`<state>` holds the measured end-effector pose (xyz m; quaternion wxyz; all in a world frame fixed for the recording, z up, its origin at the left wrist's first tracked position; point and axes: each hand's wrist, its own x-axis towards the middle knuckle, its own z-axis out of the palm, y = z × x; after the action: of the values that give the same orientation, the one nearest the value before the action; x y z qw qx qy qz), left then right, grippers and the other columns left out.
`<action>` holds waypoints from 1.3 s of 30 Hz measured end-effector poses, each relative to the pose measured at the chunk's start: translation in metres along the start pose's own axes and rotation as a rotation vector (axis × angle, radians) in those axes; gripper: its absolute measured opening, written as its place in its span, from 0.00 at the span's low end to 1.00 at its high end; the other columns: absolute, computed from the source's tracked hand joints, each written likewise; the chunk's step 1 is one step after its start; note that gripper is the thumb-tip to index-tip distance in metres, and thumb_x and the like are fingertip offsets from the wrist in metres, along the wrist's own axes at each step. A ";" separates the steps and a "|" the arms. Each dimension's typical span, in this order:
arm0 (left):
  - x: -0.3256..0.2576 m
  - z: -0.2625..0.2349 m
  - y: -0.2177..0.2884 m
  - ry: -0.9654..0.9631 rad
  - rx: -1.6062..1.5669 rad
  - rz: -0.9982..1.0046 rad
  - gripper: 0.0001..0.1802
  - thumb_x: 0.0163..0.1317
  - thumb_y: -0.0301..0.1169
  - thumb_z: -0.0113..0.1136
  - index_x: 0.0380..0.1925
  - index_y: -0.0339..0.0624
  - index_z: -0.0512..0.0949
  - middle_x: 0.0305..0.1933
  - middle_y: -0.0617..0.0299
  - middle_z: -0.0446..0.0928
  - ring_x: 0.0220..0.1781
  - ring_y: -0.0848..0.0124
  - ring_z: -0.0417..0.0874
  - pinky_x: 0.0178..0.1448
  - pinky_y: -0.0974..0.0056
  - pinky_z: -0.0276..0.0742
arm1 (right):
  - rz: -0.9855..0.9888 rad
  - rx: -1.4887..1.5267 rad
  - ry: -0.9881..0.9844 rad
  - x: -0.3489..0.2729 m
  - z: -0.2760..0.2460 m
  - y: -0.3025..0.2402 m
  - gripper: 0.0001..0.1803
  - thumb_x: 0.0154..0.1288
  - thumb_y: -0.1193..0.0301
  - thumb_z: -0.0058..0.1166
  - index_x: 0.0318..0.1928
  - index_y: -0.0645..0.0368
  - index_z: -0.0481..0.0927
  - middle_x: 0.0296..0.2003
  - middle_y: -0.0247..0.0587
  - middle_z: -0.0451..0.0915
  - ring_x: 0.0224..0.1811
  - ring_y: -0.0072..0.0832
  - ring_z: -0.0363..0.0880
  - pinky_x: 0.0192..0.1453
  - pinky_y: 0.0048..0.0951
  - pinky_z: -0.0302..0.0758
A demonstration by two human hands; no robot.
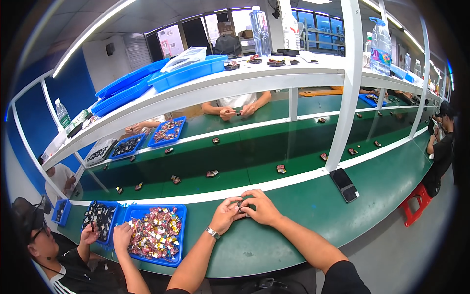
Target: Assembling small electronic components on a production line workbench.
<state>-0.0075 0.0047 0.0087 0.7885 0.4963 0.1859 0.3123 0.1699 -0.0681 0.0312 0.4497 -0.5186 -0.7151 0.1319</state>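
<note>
Over the green worktable [289,235], my left hand [225,214] and my right hand [262,208] meet, fingertips together. Between them they pinch a small dark part [240,208], mostly covered by the fingers, so its exact kind does not show. A watch with a metal band is on my left wrist. To the left of my left forearm stands a blue tray [184,215] heaped with small parts in red, yellow and white. Beyond it sits another blue tray [116,208] of black pieces.
A co-worker [41,240] sits at the left, hands by the trays. Ahead, small assemblies [212,173] lie spaced along a green conveyor belt [254,164]. A phone [344,185] lies right of my hands, near a white post [345,98]. Another person's hands [237,111] work across the belt.
</note>
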 end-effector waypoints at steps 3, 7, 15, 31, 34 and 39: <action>-0.001 -0.003 -0.001 0.002 -0.002 -0.005 0.18 0.69 0.26 0.52 0.58 0.37 0.66 0.48 0.56 0.79 0.51 0.68 0.81 0.58 0.60 0.81 | 0.008 -0.010 0.011 -0.002 0.003 -0.001 0.07 0.58 0.69 0.62 0.36 0.57 0.85 0.51 0.36 0.76 0.59 0.37 0.69 0.62 0.36 0.69; -0.001 -0.001 -0.001 0.013 -0.006 0.000 0.16 0.70 0.24 0.48 0.57 0.36 0.66 0.49 0.53 0.79 0.52 0.68 0.81 0.58 0.61 0.80 | 0.032 -0.008 0.068 -0.003 0.006 0.000 0.07 0.57 0.70 0.63 0.37 0.55 0.86 0.49 0.36 0.78 0.57 0.36 0.71 0.61 0.35 0.70; 0.000 -0.003 -0.004 0.035 0.015 0.013 0.15 0.70 0.23 0.47 0.56 0.36 0.66 0.50 0.52 0.78 0.52 0.67 0.81 0.58 0.61 0.81 | 0.067 0.094 0.049 -0.002 0.009 0.007 0.07 0.56 0.71 0.62 0.37 0.53 0.87 0.51 0.36 0.78 0.58 0.37 0.71 0.63 0.37 0.69; 0.001 -0.005 -0.008 0.014 0.005 0.072 0.12 0.71 0.22 0.47 0.52 0.37 0.67 0.56 0.51 0.76 0.54 0.67 0.80 0.58 0.62 0.80 | 0.024 0.061 0.091 -0.003 0.015 0.000 0.10 0.55 0.74 0.64 0.39 0.53 0.87 0.52 0.36 0.77 0.58 0.37 0.70 0.59 0.36 0.73; 0.001 -0.004 -0.010 0.042 0.031 0.082 0.12 0.71 0.23 0.46 0.53 0.37 0.67 0.56 0.51 0.76 0.54 0.67 0.80 0.59 0.62 0.80 | -0.008 0.068 0.109 0.000 0.016 -0.002 0.09 0.55 0.75 0.63 0.38 0.54 0.86 0.52 0.37 0.77 0.58 0.37 0.70 0.59 0.36 0.73; 0.001 0.005 -0.007 0.081 0.032 0.078 0.12 0.72 0.23 0.46 0.53 0.37 0.67 0.55 0.52 0.76 0.53 0.67 0.81 0.58 0.61 0.80 | -0.030 0.015 0.103 -0.002 0.012 -0.003 0.09 0.55 0.75 0.62 0.39 0.55 0.85 0.52 0.38 0.77 0.58 0.38 0.71 0.59 0.36 0.72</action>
<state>-0.0018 -0.0001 0.0049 0.7594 0.5026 0.2032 0.3598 0.1589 -0.0672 0.0253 0.4918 -0.5105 -0.6977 0.1035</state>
